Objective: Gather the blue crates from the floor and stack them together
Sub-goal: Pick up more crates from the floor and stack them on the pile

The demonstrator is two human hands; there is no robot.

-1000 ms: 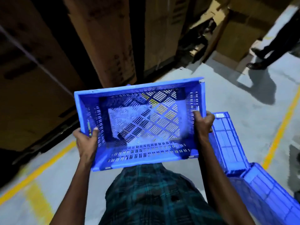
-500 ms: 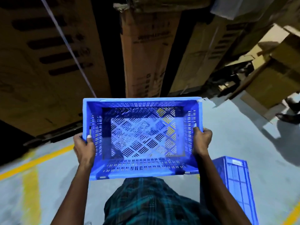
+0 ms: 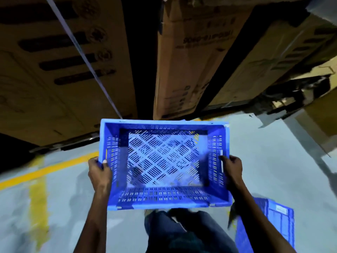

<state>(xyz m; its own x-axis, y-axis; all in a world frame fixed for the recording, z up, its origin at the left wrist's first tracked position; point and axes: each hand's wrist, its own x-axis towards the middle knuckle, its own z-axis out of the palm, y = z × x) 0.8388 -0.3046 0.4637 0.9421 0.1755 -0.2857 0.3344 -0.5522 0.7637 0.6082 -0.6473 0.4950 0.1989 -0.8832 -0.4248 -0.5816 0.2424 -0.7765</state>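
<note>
crate [image 3: 164, 161] now level, floor crate [image 3: 273, 227] nearer

Bare forearms, no sleeves; dark trousers [image 3: 175, 232], blurred, below.

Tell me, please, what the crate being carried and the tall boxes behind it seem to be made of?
The carried crate looks like moulded blue plastic with a slight sheen: uniform colour, slotted walls, a lattice base. The tall boxes look like matte brown corrugated cardboard with dark printed markings, though blur hides any fluting. One box carries a pale strap, probably plastic.
</note>
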